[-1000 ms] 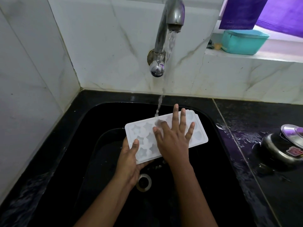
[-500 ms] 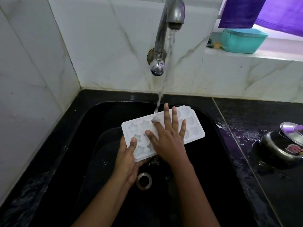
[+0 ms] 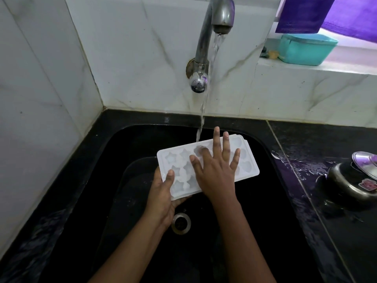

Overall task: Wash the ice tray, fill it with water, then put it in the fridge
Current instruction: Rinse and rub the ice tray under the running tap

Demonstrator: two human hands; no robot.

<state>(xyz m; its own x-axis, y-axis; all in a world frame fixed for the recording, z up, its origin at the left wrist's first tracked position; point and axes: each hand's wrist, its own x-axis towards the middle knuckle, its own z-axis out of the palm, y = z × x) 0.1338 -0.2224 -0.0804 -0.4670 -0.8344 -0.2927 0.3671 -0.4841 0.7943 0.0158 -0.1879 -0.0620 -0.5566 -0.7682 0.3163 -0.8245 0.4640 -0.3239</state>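
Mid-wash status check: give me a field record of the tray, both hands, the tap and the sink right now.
tray: white plastic ice tray, moulds facing up, held above the black sink
left hand: grips the tray's near-left corner, thumb on top
right hand: flat on the tray, fingers straight and spread
tap: metal wall tap running, stream hitting the tray's far edge
right of sink: steel pot on wet black counter
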